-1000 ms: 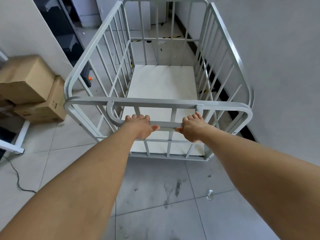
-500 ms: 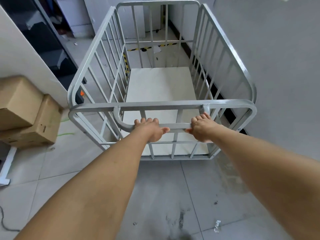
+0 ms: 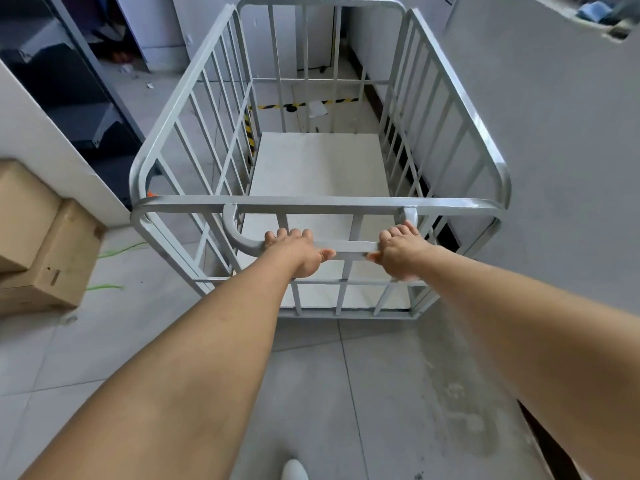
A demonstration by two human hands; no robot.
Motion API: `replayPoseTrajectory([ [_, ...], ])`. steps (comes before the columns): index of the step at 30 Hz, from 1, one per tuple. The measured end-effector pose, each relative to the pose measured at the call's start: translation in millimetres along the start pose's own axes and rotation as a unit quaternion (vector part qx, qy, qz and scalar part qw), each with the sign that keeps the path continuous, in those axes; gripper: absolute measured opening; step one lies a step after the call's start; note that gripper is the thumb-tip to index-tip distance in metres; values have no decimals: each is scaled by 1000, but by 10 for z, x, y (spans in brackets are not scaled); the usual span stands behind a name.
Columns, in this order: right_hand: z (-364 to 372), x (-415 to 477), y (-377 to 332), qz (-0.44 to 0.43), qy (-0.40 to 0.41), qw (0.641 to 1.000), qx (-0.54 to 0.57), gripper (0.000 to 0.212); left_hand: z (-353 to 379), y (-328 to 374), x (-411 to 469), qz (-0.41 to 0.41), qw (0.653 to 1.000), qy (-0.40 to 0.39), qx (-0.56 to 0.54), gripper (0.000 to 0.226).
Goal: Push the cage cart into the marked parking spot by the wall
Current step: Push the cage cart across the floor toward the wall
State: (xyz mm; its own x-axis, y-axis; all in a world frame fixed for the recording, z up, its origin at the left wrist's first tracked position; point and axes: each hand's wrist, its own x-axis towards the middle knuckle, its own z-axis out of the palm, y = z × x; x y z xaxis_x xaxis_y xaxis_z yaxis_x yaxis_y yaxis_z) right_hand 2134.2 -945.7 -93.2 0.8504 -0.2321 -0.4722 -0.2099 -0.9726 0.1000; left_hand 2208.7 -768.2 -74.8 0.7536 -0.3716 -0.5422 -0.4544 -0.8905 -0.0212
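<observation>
A grey metal cage cart (image 3: 318,201) with barred sides and a white floor panel stands in front of me, close along the wall on the right. Its curved handle bar (image 3: 349,247) runs across the near side. My left hand (image 3: 298,252) is wrapped around the bar's left part. Gripping the right end of the same bar is my right hand (image 3: 401,251). Beyond the cart's far end, yellow-and-black striped tape (image 3: 304,105) lies on the floor and marks a spot by the wall.
A grey wall (image 3: 554,150) runs along the right with a dark skirting. Stacked cardboard boxes (image 3: 38,244) sit at the left by a white partition (image 3: 52,140). Green cables (image 3: 117,252) lie on the tiled floor. A dark stairway (image 3: 69,81) is at the far left.
The cart has rolled forward along the wall with both hands on its handle. The striped floor tape has come closer and clearer, and the boxes have slid back to my left.
</observation>
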Motion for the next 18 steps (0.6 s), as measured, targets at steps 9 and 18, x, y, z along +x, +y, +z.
replayPoseTrajectory([
  [9, -436, 818, 270, 32, 15, 999, 6, 61, -552, 74, 878, 11, 1000, 9, -17, 74],
  [18, -848, 1658, 356, 20, 19, 999, 36, 61, -1060, -97, 1673, -2, 1000, 0, -7, 75],
])
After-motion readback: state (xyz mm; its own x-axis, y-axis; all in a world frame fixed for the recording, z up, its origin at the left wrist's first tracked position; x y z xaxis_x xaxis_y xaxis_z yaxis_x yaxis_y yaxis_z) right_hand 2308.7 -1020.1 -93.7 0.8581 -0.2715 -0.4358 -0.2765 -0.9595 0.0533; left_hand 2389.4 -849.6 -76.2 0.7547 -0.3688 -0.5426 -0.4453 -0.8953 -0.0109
